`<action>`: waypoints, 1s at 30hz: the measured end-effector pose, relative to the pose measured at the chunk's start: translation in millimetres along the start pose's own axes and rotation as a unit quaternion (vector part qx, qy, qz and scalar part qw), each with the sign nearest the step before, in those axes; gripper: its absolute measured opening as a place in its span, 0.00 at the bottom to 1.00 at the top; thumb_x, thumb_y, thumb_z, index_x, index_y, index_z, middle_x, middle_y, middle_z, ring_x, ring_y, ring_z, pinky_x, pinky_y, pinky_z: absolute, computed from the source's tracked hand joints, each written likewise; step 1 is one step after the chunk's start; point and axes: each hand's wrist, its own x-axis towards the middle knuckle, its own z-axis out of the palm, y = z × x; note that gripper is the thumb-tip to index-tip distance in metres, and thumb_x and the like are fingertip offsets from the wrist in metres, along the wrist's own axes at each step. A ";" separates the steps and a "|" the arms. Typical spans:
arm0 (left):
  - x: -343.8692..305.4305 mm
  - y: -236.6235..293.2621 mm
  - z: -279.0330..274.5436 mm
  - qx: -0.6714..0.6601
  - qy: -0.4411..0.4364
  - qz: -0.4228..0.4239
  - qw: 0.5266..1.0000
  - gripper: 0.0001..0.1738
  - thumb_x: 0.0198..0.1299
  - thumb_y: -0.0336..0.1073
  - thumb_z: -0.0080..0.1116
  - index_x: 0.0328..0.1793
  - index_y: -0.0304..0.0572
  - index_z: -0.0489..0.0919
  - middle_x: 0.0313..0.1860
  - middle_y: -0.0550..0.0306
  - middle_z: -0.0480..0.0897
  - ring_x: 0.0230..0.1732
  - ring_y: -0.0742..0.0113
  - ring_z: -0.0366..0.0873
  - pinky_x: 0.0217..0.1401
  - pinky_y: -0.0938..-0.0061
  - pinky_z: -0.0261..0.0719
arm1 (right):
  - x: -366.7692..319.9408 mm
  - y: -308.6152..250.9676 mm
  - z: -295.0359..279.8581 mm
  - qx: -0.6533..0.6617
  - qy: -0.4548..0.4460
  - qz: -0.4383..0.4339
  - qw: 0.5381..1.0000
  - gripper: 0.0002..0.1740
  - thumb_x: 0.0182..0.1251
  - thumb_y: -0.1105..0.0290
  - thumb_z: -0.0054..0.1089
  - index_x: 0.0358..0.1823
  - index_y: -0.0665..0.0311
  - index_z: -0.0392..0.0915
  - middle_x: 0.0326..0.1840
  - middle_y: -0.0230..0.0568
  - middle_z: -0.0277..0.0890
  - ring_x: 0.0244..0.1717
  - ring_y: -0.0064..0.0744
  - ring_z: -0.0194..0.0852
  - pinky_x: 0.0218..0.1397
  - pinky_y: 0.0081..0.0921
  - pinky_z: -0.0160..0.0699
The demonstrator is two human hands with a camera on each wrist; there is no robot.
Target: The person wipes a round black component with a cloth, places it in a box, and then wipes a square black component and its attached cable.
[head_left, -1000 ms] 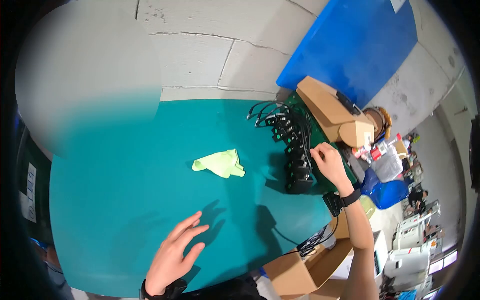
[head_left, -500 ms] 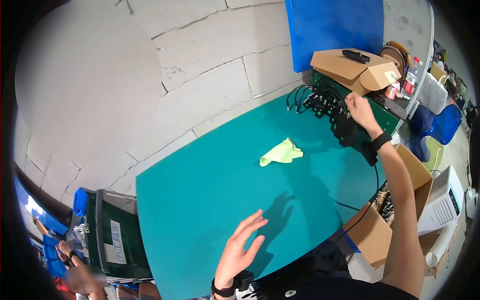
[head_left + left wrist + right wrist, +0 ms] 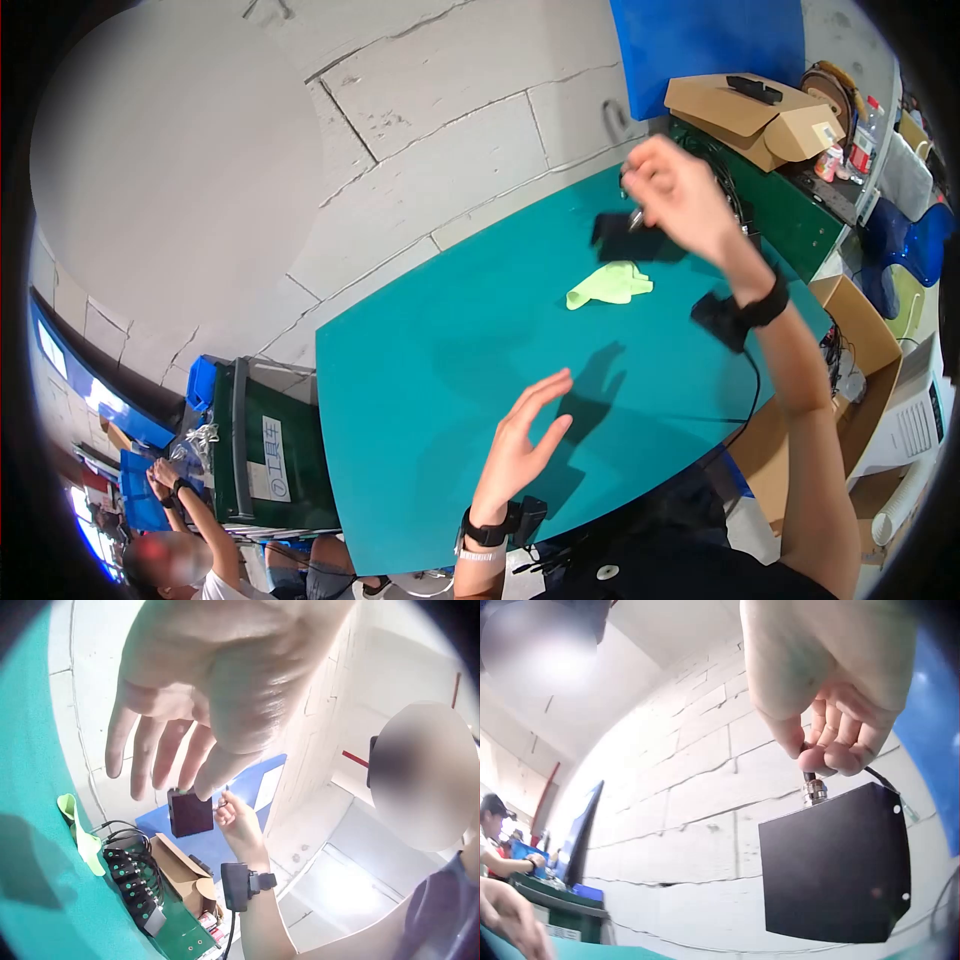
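My right hand (image 3: 684,198) is raised over the far right of the table. Its thumb and fingers pinch a black cable just above a silver metal connector (image 3: 814,793). From that connector hangs a black box (image 3: 832,874) with squared sides and small holes near one edge. Over the near part of the table, my left hand (image 3: 522,440) has its fingers straight and thumb spread, holding nothing. A light green cloth (image 3: 612,285) lies on the teal tabletop (image 3: 450,390) between the two hands. Several similar black boxes (image 3: 133,885) with cables stand in a row, seen in the left wrist view.
An opened cardboard box (image 3: 735,115) rests on a green case (image 3: 775,190) at the back right. Another cardboard box (image 3: 870,370) with cables stands off the table's right edge. A dark green bin (image 3: 270,460) and a seated person (image 3: 205,540) are at the left.
My right hand has left the row of boxes, lifting one by its cable and carrying it left above the table. The left hand stays open. The head view has turned left.
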 end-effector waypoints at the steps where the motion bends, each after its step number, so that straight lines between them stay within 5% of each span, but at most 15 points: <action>1: 2.6 -6.6 1.2 -0.009 0.003 0.008 1.000 0.29 0.59 0.21 0.59 0.68 0.38 0.69 0.72 0.49 0.68 0.68 0.54 0.70 0.70 0.63 0.67 | -8.4 -3.0 17.4 0.054 -0.034 0.014 0.998 0.11 0.67 0.71 0.58 0.44 0.69 0.70 0.28 0.37 0.77 0.20 0.22 0.76 0.24 0.22 0.73; 7: 12.0 -30.4 -4.8 -0.182 0.155 -0.054 0.970 0.45 0.59 0.24 0.63 0.79 0.43 0.50 0.75 0.46 0.58 0.67 0.57 0.69 0.64 0.65 0.73 | -44.4 4.0 111.2 0.255 -0.182 0.086 0.946 0.11 0.68 0.70 0.59 0.40 0.71 0.71 0.28 0.37 0.76 0.22 0.21 0.77 0.21 0.21 0.75; 8: 11.5 -29.4 -7.3 -0.174 0.176 -0.085 0.965 0.37 0.60 0.25 0.63 0.75 0.39 0.59 0.67 0.49 0.69 0.60 0.66 0.73 0.60 0.71 0.74 | -47.6 2.7 118.7 0.252 -0.214 0.091 0.939 0.09 0.68 0.71 0.58 0.41 0.70 0.71 0.28 0.36 0.75 0.23 0.20 0.77 0.22 0.20 0.75; 11: 5.3 -57.4 -16.9 -0.171 0.156 -0.140 0.963 0.28 0.61 0.26 0.62 0.67 0.36 0.68 0.56 0.55 0.78 0.53 0.72 0.76 0.56 0.75 0.75 | -49.8 4.5 132.0 0.233 -0.274 0.090 0.929 0.08 0.70 0.71 0.55 0.42 0.69 0.73 0.28 0.38 0.76 0.24 0.23 0.79 0.25 0.22 0.77; 13: 4.3 -60.8 -16.9 -0.189 0.178 -0.150 0.954 0.24 0.62 0.27 0.61 0.64 0.35 0.70 0.54 0.55 0.79 0.53 0.71 0.77 0.57 0.73 0.76 | -49.0 26.9 143.1 0.183 -0.201 0.003 0.962 0.08 0.68 0.70 0.56 0.40 0.69 0.75 0.27 0.41 0.78 0.27 0.32 0.81 0.29 0.29 0.78; 14: 4.3 -62.8 -16.8 -0.209 0.196 -0.154 0.946 0.21 0.62 0.28 0.61 0.62 0.33 0.72 0.51 0.56 0.81 0.53 0.69 0.77 0.57 0.71 0.77 | -49.9 38.4 142.7 0.077 -0.157 -0.053 0.983 0.06 0.64 0.75 0.55 0.41 0.65 0.77 0.37 0.43 0.81 0.41 0.36 0.82 0.44 0.33 0.78; 15: 3.5 -66.3 -17.7 -0.208 0.197 -0.156 0.945 0.21 0.62 0.28 0.61 0.62 0.33 0.72 0.51 0.56 0.81 0.53 0.69 0.77 0.57 0.71 0.77 | -52.0 53.5 141.9 0.080 -0.158 -0.052 0.983 0.06 0.64 0.75 0.55 0.41 0.65 0.77 0.37 0.43 0.81 0.41 0.36 0.82 0.44 0.33 0.78; 17: 2.4 -73.6 -18.9 -0.228 0.195 -0.142 0.943 0.22 0.63 0.29 0.61 0.62 0.35 0.72 0.52 0.56 0.81 0.52 0.70 0.78 0.57 0.72 0.77 | -57.8 87.6 140.6 -0.207 -0.163 -0.099 0.959 0.14 0.60 0.80 0.53 0.46 0.61 0.79 0.52 0.45 0.78 0.57 0.41 0.74 0.59 0.37 0.71; 20: 0.0 -78.9 -18.0 -0.234 0.190 -0.158 0.940 0.22 0.62 0.29 0.61 0.62 0.36 0.72 0.52 0.56 0.81 0.52 0.71 0.78 0.56 0.72 0.77 | -74.8 132.4 146.4 -0.338 -0.106 -0.067 0.933 0.20 0.56 0.82 0.53 0.50 0.61 0.79 0.61 0.45 0.73 0.62 0.45 0.67 0.66 0.39 0.65; 25: -4.5 -76.3 -12.5 -0.235 0.196 -0.176 0.936 0.22 0.62 0.28 0.61 0.63 0.36 0.73 0.52 0.57 0.81 0.53 0.71 0.78 0.57 0.73 0.76 | -73.8 142.2 131.9 -0.368 -0.137 -0.043 0.919 0.21 0.55 0.85 0.52 0.50 0.61 0.80 0.57 0.48 0.75 0.57 0.50 0.71 0.61 0.39 0.71; 27: -6.2 -78.2 -11.4 -0.232 0.193 -0.190 0.934 0.22 0.62 0.28 0.61 0.63 0.36 0.73 0.52 0.57 0.81 0.53 0.71 0.78 0.57 0.73 0.76 | -68.7 132.5 132.6 -0.288 -0.165 0.025 0.943 0.18 0.55 0.84 0.52 0.46 0.62 0.79 0.51 0.51 0.77 0.50 0.51 0.76 0.52 0.38 0.77; 28: -7.3 -80.4 -10.3 -0.232 0.187 -0.184 0.937 0.22 0.62 0.28 0.61 0.63 0.36 0.73 0.52 0.57 0.81 0.53 0.71 0.78 0.57 0.73 0.76 | -71.3 124.6 134.2 -0.216 -0.106 -0.061 0.969 0.09 0.58 0.82 0.54 0.41 0.66 0.77 0.41 0.52 0.80 0.39 0.52 0.80 0.41 0.39 0.79; 29: -7.5 -81.9 -9.3 -0.233 0.182 -0.176 0.939 0.22 0.61 0.28 0.61 0.63 0.36 0.73 0.52 0.57 0.81 0.53 0.71 0.78 0.57 0.72 0.76 | -73.2 113.9 134.6 -0.215 -0.107 -0.058 0.969 0.09 0.58 0.82 0.54 0.41 0.66 0.77 0.41 0.52 0.80 0.39 0.52 0.80 0.41 0.39 0.79; 30: -7.1 -82.2 -8.4 -0.233 0.179 -0.179 0.939 0.22 0.61 0.28 0.61 0.63 0.36 0.73 0.52 0.57 0.81 0.53 0.71 0.78 0.57 0.72 0.76 | -71.1 88.7 132.0 -0.117 -0.124 0.018 0.985 0.07 0.60 0.80 0.54 0.39 0.66 0.76 0.37 0.50 0.81 0.36 0.52 0.80 0.39 0.40 0.78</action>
